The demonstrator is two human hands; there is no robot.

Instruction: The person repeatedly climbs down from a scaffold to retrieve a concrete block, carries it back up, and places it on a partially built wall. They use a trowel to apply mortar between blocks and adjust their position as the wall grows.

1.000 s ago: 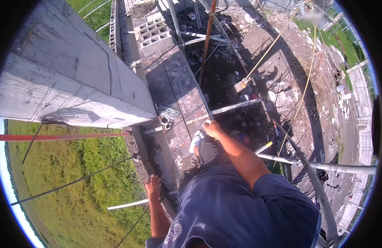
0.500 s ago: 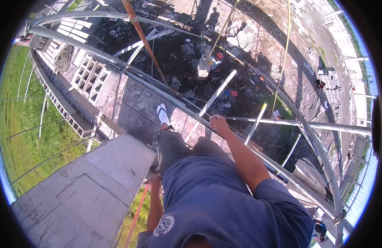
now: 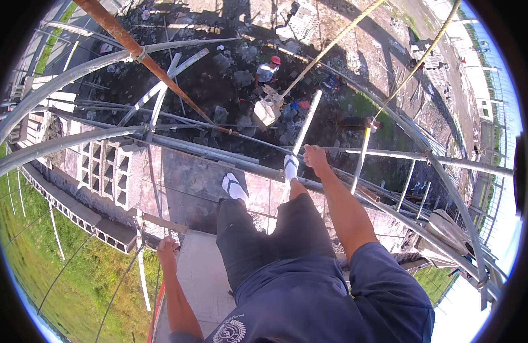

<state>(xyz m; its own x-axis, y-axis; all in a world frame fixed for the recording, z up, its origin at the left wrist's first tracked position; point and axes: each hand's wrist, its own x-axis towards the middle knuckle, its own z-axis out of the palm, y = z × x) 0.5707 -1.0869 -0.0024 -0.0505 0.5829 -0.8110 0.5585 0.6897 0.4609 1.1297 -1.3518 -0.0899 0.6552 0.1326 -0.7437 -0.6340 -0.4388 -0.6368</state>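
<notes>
My right hand [image 3: 315,158] is closed in a fist beside the grey scaffold pipes, near the foot of a short pipe [image 3: 307,121]. Whether its fingers grip anything is hidden. Low on the left, my left hand [image 3: 168,247] has its fingers curled, over the edge of the concrete slab [image 3: 200,274]. What it may hold cannot be made out. An orange-red strap [image 3: 156,311] runs below it. My feet [image 3: 235,187], in white socks and flip-flops, stand on the worn platform [image 3: 181,183]. Past the pipes, a pale bucket-like load [image 3: 267,112] sits at the end of a yellow rope [image 3: 332,43].
Below, a person in a red helmet [image 3: 267,71] stands among rubble, and another person [image 3: 358,123] is farther right. Hollow concrete blocks [image 3: 107,171] stand on the left. A rusty pole [image 3: 144,57] and curved pipes [image 3: 64,150] cross the upper left. Grass [image 3: 64,274] lies below left.
My left hand has moved left, away from my hip. The view has shifted and both feet now show on the platform. The load looks tilted, and the right hand stays by the pipes.
</notes>
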